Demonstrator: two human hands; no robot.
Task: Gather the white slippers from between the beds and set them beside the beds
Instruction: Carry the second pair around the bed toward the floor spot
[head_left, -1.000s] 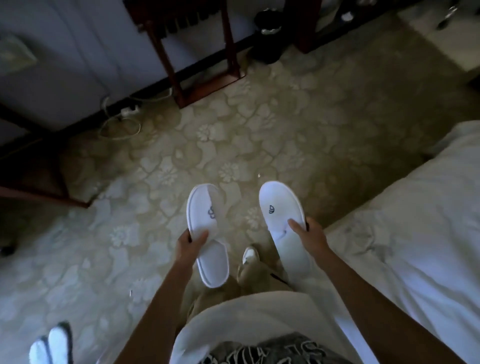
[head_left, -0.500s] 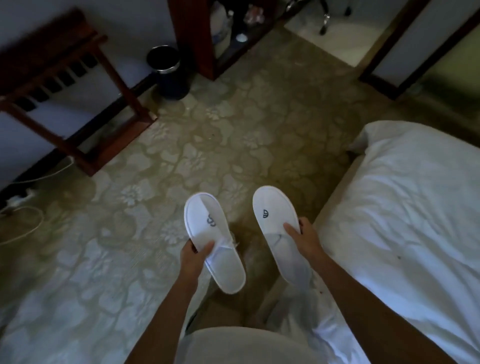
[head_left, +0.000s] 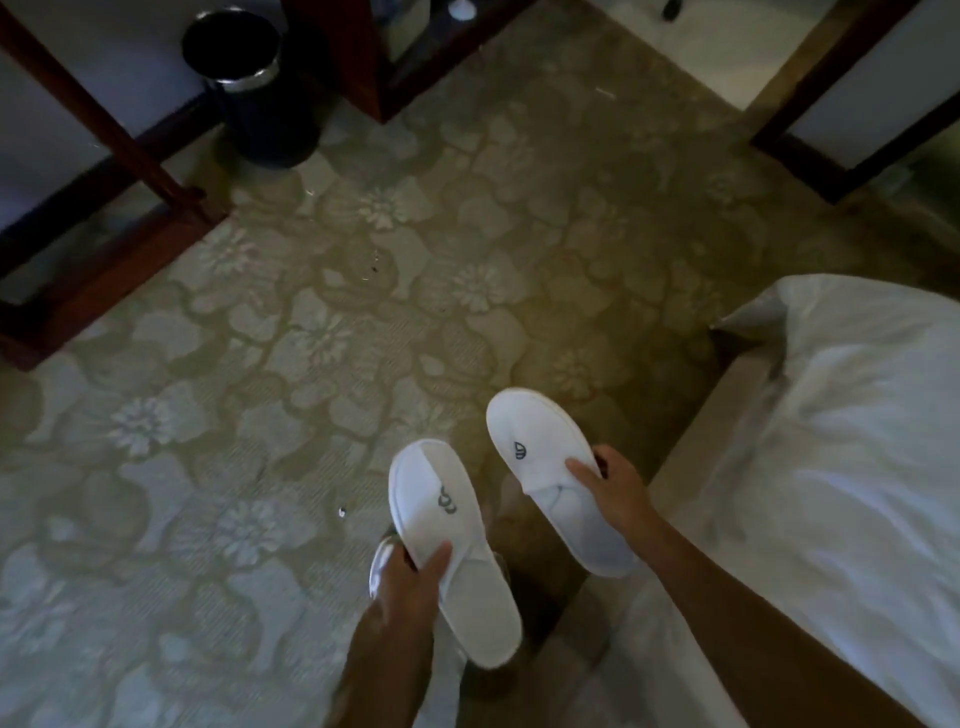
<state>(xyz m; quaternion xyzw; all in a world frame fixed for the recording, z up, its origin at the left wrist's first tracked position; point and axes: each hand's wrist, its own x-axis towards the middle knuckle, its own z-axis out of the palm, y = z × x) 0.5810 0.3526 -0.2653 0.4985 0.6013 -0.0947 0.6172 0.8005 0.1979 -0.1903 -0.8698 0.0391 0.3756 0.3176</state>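
Note:
I hold one white slipper in each hand above the patterned carpet. My left hand (head_left: 410, 577) grips the middle of the left slipper (head_left: 441, 509), whose toe points away from me and shows a small dark logo. My right hand (head_left: 610, 488) grips the right slipper (head_left: 535, 447) at its strap, slightly farther forward and higher in view. Both slippers hang in the air, soles down, close to the foot corner of the white bed (head_left: 841, 447) on my right.
A dark round waste bin (head_left: 249, 88) stands at the back left beside a wooden luggage rack (head_left: 119, 171). A dark wooden cabinet (head_left: 374, 57) is behind it. A doorway frame (head_left: 831, 114) lies at the back right. Floral carpet (head_left: 363, 291) stretches ahead.
The view has swung right and forward: the bin and rack slid left, the bed corner came nearer. Both hands kept their slippers; the left slipper now sits lower than the right.

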